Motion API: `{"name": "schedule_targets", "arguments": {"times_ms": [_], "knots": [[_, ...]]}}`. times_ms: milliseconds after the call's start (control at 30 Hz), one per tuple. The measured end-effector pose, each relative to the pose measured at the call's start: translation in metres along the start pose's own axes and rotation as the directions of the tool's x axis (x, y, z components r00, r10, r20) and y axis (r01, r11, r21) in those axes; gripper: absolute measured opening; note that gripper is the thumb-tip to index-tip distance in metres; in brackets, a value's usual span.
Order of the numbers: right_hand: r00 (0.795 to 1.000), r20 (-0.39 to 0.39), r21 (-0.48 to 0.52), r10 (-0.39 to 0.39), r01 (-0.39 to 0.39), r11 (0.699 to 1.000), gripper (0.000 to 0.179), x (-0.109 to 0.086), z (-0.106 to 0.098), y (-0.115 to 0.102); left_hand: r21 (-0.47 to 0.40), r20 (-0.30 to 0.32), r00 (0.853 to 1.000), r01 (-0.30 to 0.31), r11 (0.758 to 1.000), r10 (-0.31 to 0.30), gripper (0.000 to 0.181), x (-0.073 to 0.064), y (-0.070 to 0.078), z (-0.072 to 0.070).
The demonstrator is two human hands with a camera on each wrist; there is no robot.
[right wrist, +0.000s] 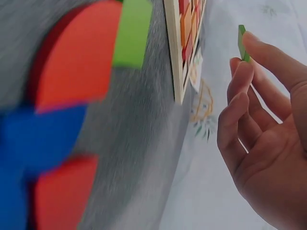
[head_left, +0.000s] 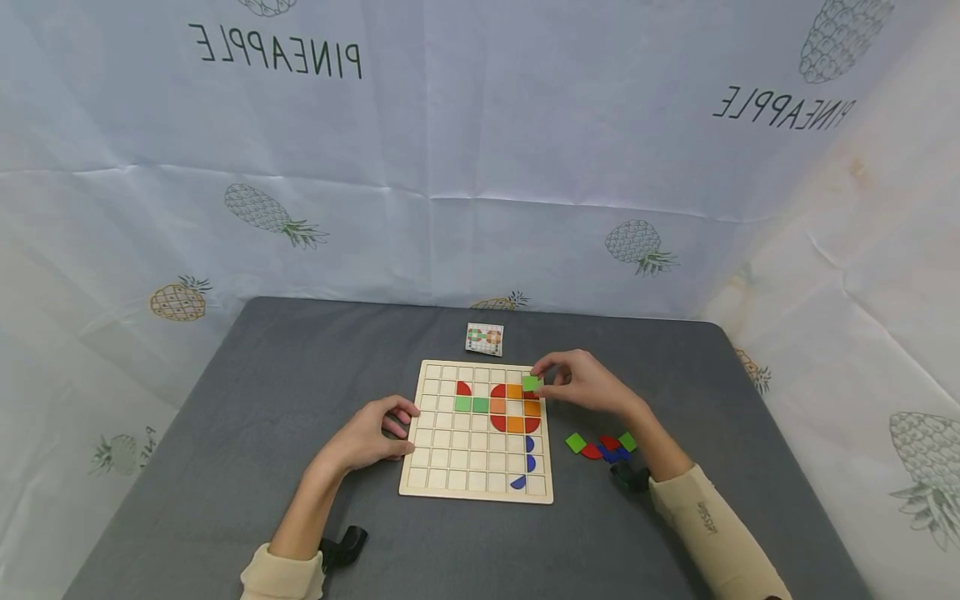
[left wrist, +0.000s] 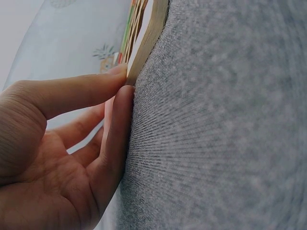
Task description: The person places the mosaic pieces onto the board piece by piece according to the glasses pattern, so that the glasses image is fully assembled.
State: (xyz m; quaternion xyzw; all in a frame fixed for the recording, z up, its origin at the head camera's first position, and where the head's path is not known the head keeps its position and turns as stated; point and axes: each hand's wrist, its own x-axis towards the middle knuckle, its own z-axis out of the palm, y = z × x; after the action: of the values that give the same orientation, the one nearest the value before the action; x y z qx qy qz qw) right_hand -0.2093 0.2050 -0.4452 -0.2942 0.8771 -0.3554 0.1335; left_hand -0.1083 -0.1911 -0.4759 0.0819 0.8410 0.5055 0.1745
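A square wooden grid board lies on the table, with red, orange, green and blue pieces in its cells. My left hand rests at its left edge, thumb and fingers loosely bent and touching the rim. Over the board's upper right corner, my right hand pinches a green square tile between thumb and fingers. In the right wrist view that tile is seen edge-on, raised above the surface. It partly covers a red piece in the head view.
Loose pieces lie right of the board: green squares, red pieces and blue ones. Behind the board is a small pattern card. A pineapple-print curtain hangs behind the grey table.
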Motion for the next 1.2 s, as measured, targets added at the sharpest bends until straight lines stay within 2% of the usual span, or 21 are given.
{"name": "schedule_targets", "arguments": {"times_ms": [167,300,700,933,1200], "knots": [[0.999,0.023,0.026,-0.038,0.038,0.999,0.027,0.020,0.011,-0.008,-0.001,0.003,1.000,-0.004,1.000,0.004,0.046,0.000,0.000,0.000],[0.998,0.039,0.032,-0.052,0.050,0.998,0.026,0.037,0.021,-0.017,-0.015,-0.002,1.000,0.017,1.000,-0.017,0.046,0.000,-0.001,0.001],[0.987,0.127,0.004,-0.103,0.104,0.995,0.024,0.081,0.044,-0.039,-0.021,-0.004,1.000,0.025,0.999,-0.025,0.047,0.000,-0.002,-0.001],[0.981,0.173,-0.031,-0.085,0.092,0.995,0.022,0.099,0.059,-0.051,-0.025,0.005,1.000,0.016,1.000,-0.016,0.047,0.001,0.000,0.000],[0.981,0.192,-0.165,-0.010,0.042,0.985,0.023,0.107,0.070,-0.063,-0.032,0.014,1.000,-0.015,0.999,0.015,0.049,-0.002,0.002,-0.002]]}}
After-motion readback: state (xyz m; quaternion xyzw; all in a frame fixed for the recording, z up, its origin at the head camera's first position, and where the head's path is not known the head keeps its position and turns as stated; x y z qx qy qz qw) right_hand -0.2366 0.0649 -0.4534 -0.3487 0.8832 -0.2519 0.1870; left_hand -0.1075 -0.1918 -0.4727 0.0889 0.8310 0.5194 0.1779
